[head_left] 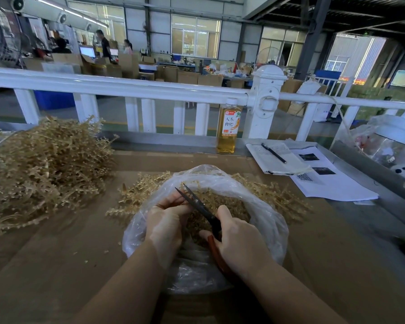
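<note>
Left hand [166,222] and right hand [241,244] curl close together.

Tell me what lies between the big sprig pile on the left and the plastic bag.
Head view: a smaller bunch of sprigs on brown cardboard, touching the left edge of the bag, apart from the pile.

A white railing [126,88] runs behind the counter [56,265], and beyond it lies a hall with a grey floor [110,106], stacked cartons [187,77], tall windows [195,35], a dark steel column [311,36] and daylight.
</note>
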Demonstrator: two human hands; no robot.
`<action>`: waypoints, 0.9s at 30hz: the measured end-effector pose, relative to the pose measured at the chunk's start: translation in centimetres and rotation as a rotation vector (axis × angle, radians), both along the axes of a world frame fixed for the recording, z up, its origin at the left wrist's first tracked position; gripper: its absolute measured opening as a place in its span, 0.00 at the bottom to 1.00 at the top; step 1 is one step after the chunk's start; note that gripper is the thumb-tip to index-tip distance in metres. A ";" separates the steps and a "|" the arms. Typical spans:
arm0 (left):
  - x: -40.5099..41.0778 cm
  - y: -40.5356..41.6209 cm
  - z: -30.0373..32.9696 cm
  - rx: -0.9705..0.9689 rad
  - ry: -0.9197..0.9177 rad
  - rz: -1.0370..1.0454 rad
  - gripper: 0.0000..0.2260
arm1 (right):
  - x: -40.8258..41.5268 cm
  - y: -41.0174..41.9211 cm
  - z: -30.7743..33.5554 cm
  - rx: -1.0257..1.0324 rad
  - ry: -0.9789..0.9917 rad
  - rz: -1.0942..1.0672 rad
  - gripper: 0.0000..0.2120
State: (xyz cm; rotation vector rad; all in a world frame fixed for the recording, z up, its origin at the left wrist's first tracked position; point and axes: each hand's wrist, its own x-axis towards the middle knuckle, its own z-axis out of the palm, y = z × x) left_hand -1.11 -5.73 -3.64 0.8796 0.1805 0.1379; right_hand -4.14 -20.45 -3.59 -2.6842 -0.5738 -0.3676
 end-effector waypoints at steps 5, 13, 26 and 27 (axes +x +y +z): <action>0.1 0.1 -0.1 -0.004 0.005 0.000 0.13 | -0.1 0.0 0.0 0.037 -0.002 -0.016 0.15; -0.1 0.0 -0.2 0.061 0.045 -0.012 0.13 | 0.1 0.4 -0.5 0.043 -0.005 -0.043 0.16; -0.1 0.0 -0.3 0.014 0.019 -0.040 0.13 | 0.1 0.2 -0.6 0.054 -0.025 -0.037 0.17; 0.0 0.0 -0.3 0.025 0.023 -0.042 0.14 | 0.1 0.2 -0.6 0.062 -0.027 -0.042 0.17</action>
